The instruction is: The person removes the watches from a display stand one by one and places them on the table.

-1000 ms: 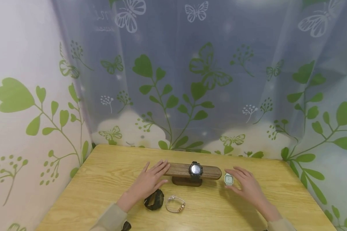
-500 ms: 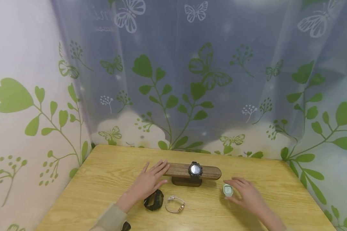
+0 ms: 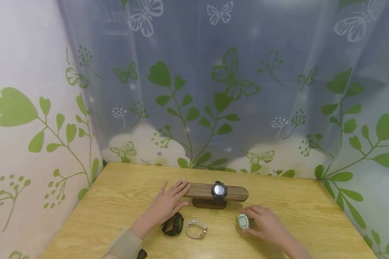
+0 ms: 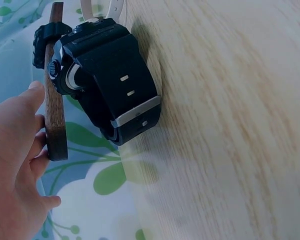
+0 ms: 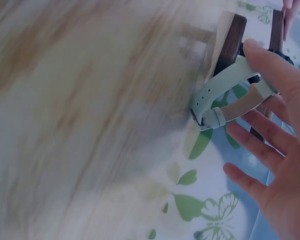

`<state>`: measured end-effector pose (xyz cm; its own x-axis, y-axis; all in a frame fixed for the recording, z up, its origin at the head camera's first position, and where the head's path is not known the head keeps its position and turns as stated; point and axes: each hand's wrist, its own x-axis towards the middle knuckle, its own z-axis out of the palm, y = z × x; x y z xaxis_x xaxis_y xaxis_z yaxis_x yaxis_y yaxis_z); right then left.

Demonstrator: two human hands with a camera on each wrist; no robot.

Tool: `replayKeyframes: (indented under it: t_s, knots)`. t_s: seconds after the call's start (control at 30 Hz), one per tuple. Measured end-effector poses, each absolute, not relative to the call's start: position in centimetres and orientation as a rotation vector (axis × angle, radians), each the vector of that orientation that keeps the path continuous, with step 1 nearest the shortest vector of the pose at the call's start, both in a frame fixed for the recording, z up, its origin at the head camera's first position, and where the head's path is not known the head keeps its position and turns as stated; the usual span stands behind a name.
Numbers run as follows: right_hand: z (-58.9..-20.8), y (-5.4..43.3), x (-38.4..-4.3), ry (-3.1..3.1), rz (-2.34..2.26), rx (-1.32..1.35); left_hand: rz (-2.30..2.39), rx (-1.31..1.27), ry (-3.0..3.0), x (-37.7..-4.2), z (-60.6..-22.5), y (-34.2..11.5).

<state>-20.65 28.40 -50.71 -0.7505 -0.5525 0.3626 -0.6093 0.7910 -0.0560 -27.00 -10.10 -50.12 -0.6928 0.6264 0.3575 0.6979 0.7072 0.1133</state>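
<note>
Left hand [image 3: 163, 205]: laid outstretched on brown wooden bar stand [image 3: 200, 190]
Right hand [image 3: 266, 223]: pale-green square watch [image 3: 243, 221] pinched
Watch risk: might be dropped, were pinch loosened

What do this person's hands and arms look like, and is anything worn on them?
The left hand and right hand are human and ungloved, with no ring or marking that I can make out. A plain, light grey-beige sleeve ends near the left wrist; the right forearm looks bare as far as it shows.
</note>
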Motion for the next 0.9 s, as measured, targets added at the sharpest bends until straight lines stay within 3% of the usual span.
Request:
replayKeyframes:
  t_s: [0.9]
  knots:
    - [-50.9,22.6,-20.8,-2.773,0.251,1.040,-0.343,-1.038,-2.626,-26.9,-50.1,-10.0]
